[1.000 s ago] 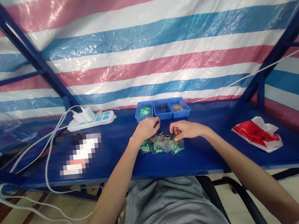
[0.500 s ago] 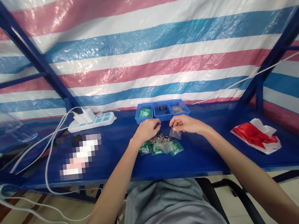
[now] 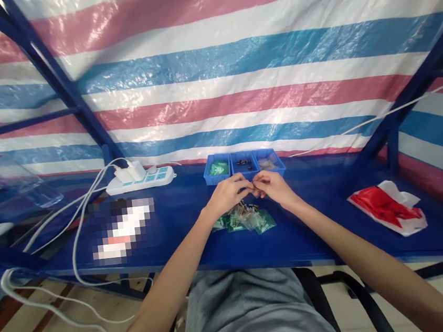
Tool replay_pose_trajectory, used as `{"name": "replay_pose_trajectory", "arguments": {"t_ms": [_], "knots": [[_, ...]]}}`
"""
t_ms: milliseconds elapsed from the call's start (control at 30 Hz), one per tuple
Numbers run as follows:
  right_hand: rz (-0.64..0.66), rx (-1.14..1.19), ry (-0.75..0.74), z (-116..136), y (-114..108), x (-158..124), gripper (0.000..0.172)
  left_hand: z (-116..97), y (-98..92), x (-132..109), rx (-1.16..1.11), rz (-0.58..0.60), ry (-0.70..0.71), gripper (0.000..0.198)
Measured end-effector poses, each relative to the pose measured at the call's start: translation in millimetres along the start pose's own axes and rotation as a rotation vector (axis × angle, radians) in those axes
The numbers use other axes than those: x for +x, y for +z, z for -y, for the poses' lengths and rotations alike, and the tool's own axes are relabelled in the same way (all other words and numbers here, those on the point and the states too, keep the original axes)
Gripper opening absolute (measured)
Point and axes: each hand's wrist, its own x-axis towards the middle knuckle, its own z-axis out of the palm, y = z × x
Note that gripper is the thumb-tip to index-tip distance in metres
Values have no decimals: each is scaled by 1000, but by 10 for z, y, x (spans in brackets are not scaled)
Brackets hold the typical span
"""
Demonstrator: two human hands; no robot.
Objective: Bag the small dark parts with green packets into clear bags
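Note:
My right hand (image 3: 274,188) is closed in a pinch on a small clear plastic bag (image 3: 256,189), mostly hidden by the fingers. My left hand (image 3: 230,192) meets it from the other side, thumb and forefinger pinched at the bag's edge. Just below the hands lies a pile of small filled bags (image 3: 246,217), some clear, some with green contents, with little dark and metallic parts among them. Behind the hands stand three joined blue bins: the left bin (image 3: 217,180) holds green-and-white pieces, the middle bin (image 3: 245,174) small dark parts, the right bin (image 3: 281,169) clear bags.
A white power strip (image 3: 144,182) with plugs and cables (image 3: 77,223) lies at the left. Further left is a clear bottle (image 3: 42,193). A red and white plastic packet (image 3: 388,206) rests on the right of the blue table (image 3: 313,246). Striped sheeting (image 3: 238,101) hangs behind.
My hands have come together: the left moved right to the bag, while the right lifted the bag slightly off the pile's edge. The view has shifted a little.

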Motion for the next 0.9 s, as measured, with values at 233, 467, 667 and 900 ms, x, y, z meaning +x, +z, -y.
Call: {"name": "replay_pose_trajectory", "arguments": {"t_ms": [233,467,667,900], "knots": [[-48,-176,-114,72,12,-59,16,-11,-15,26,2,-162,-82,22],[-11,-379,-293,126,34,-96,15,38,24,20,37,-103,-142,19],[-10,-399,-289,128,58,-97,11,39,14,26,-11,-48,-99,24],[-98,-396,-299,56,34,-47,8,30,7,22,-13,-27,-105,28]]}}
